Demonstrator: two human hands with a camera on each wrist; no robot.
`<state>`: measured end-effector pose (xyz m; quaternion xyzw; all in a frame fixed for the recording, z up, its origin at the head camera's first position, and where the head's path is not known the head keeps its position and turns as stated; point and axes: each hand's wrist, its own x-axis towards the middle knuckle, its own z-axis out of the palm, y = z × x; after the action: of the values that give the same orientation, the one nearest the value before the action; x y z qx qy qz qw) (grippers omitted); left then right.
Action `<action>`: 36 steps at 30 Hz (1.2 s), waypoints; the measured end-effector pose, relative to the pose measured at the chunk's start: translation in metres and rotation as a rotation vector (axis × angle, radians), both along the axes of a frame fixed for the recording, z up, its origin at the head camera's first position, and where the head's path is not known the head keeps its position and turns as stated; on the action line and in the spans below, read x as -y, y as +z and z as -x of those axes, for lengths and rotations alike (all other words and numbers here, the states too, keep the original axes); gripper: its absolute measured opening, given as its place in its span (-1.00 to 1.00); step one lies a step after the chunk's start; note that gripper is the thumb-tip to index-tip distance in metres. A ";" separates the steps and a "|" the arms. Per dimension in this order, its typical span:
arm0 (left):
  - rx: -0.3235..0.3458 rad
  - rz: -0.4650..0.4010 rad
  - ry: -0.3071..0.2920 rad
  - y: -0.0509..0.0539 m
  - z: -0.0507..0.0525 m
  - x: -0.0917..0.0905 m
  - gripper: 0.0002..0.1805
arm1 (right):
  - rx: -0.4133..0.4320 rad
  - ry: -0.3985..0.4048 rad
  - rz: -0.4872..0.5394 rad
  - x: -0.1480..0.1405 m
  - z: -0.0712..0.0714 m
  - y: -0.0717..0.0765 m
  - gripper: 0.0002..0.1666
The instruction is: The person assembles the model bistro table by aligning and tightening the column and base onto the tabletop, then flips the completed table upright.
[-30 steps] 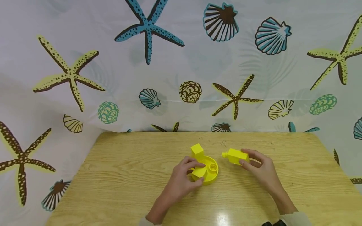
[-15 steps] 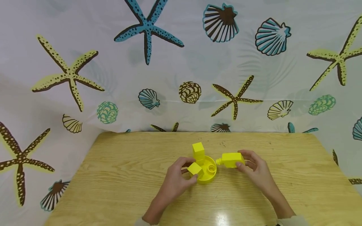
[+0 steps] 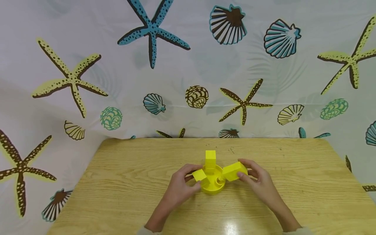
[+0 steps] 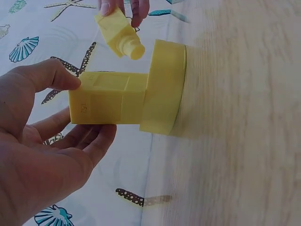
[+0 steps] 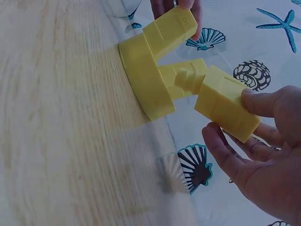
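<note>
A round yellow base [image 3: 212,190] with a raised rim stands on the table. My left hand [image 3: 179,184] grips the upper part of a square yellow block [image 4: 106,99] that stands in the base at its left side. Another such block [image 3: 210,160] stands upright at the back of the base, untouched. My right hand [image 3: 258,181] holds a yellow bottle-shaped block [image 5: 228,102] between thumb and fingers. It is tilted, its narrow ridged neck [image 5: 188,81] pointing down toward a small ring [image 3: 218,181] in the base. Whether neck and ring touch I cannot tell.
The wooden table [image 3: 123,182] reaches out on both sides of the base. Behind it hangs a white cloth [image 3: 176,71] printed with starfish and shells, which also covers the sides.
My right hand has moved left, bringing the bottle-shaped block's neck over the base and tilting it downward. The base with its standing blocks has turned slightly clockwise, my left hand still on one block.
</note>
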<state>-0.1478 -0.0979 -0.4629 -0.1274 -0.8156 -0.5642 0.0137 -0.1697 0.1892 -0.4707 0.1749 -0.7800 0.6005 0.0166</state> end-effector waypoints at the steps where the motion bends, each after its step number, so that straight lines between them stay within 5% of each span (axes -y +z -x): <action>1: 0.002 -0.006 0.006 0.000 0.000 0.000 -0.57 | -0.005 -0.012 -0.004 0.002 -0.001 0.000 -0.52; 9: 0.001 -0.032 0.055 -0.002 0.001 -0.002 -0.60 | -0.083 -0.057 0.004 0.011 -0.003 -0.006 -0.53; 16: 0.003 -0.045 0.048 -0.002 0.001 -0.001 -0.60 | -0.192 -0.071 -0.018 0.020 -0.005 -0.010 -0.52; 36: 0.021 -0.102 0.035 -0.003 0.003 0.000 -0.61 | -0.304 -0.058 -0.041 0.029 -0.007 -0.009 -0.49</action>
<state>-0.1508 -0.0975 -0.4657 -0.1064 -0.7881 -0.6059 0.0218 -0.1630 0.1597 -0.4801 0.2416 -0.7852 0.5505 0.1481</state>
